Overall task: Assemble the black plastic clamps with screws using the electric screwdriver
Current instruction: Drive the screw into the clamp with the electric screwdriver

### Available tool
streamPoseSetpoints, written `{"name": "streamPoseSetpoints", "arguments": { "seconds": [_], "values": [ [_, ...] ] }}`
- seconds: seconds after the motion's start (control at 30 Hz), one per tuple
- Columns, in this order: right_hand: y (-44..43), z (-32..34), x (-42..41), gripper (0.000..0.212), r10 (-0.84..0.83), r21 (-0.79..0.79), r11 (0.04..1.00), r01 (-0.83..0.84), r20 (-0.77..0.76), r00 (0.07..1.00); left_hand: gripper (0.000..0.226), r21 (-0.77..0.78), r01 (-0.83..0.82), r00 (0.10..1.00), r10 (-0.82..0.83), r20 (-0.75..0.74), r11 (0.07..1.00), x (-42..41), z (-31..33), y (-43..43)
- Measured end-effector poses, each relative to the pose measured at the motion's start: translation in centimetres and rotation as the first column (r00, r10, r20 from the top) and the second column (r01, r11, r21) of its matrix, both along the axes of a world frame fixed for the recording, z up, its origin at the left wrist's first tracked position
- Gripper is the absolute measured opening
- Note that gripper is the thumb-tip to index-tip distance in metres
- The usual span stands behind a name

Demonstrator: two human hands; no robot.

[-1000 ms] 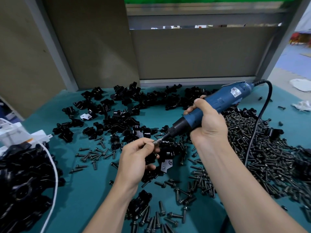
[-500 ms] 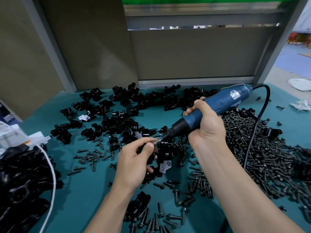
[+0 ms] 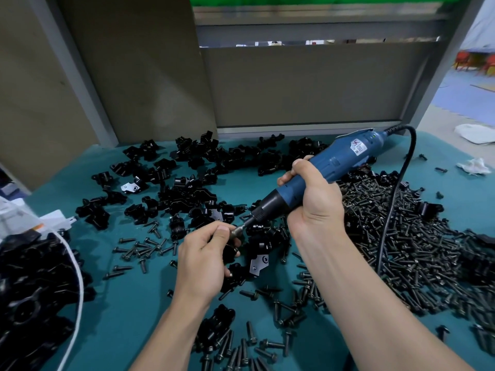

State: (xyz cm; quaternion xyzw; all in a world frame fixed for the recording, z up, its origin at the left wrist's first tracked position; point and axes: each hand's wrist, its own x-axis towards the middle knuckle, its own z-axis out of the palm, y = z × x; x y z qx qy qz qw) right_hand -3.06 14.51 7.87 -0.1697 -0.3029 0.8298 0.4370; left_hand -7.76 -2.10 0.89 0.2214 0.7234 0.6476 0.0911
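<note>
Here, left hand [image 3: 203, 259] pinches clamp [image 3: 232, 251], right hand [image 3: 317, 207] screwdriver [image 3: 336, 163]

Teal-topped workbench [image 3: 128, 303], grey-framed beige back panels [image 3: 302, 84], pale blue floor [image 3: 466, 95] with red chairs [image 3: 479, 64] beyond

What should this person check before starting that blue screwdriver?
1. Firm grip of the right hand on the screwdriver: ok.
2. A clamp held in the left hand: ok.
3. The bit seated properly: cannot tell, the thumb hides its tip.
4. The cord clear of the bit: ok.
5. Spare screws close by: ok.
</note>
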Motion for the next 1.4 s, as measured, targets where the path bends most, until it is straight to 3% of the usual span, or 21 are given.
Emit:
{"name": "streamPoseSetpoints", "arguments": {
  "seconds": [0.67,0.87,1.13,1.4],
  "values": [
    [-0.6,-0.3,-0.3,0.026,0.018,-0.054,0.998,-0.019,-0.007,1.000,0.041,-0.108,-0.117,0.988,0.105,-0.111,0.987,0.5,0.2,-0.2],
    [-0.4,-0.5,-0.4,0.025,0.018,-0.068,0.998,-0.019,-0.008,1.000,0.013,-0.170,-0.091,0.985,0.063,-0.162,0.981,0.9,0.7,-0.4],
    [-0.2,-0.7,-0.4,0.025,0.014,-0.068,0.998,-0.014,-0.004,1.000,0.047,-0.168,-0.084,0.996,0.076,-0.052,0.982,0.9,0.9,-0.1],
    [-0.5,-0.7,-0.4,0.026,0.008,-0.058,0.998,-0.008,0.003,1.000,0.044,-0.191,-0.130,0.991,0.120,-0.061,0.973,0.8,0.9,0.1]
  ]
}}
